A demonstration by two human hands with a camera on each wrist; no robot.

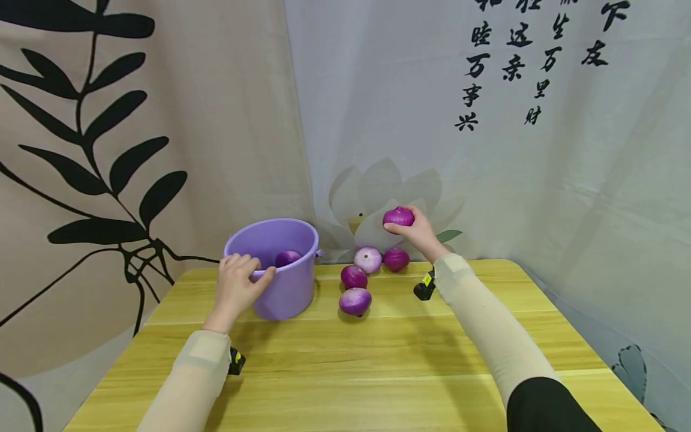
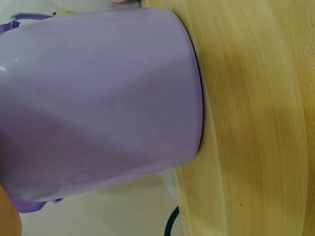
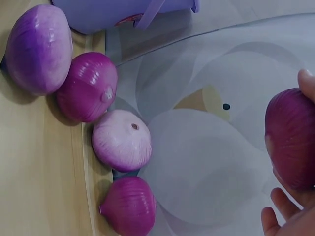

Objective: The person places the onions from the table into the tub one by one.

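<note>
A purple bucket (image 1: 286, 294) stands on the table, one red onion (image 1: 288, 258) visible inside it. My left hand (image 1: 236, 288) grips the near left part of its rim; the left wrist view is mostly filled by the bucket's side (image 2: 103, 98). Up in the air, right of the bucket, my right hand (image 1: 422, 233) holds a red onion (image 1: 398, 216), also seen in the right wrist view (image 3: 293, 140). Below it on the table lie several onions: a pale one (image 1: 368, 260), a dark one (image 1: 396, 259), another dark one (image 1: 354, 277) and a purple-white one (image 1: 355, 301).
The wooden table (image 1: 345, 372) has its back edge against a hanging cloth (image 1: 378, 120) printed with leaves, a lotus and writing. Small black wrist cameras sit under both wrists. The loose onions run in a line from beside the bucket toward the back edge.
</note>
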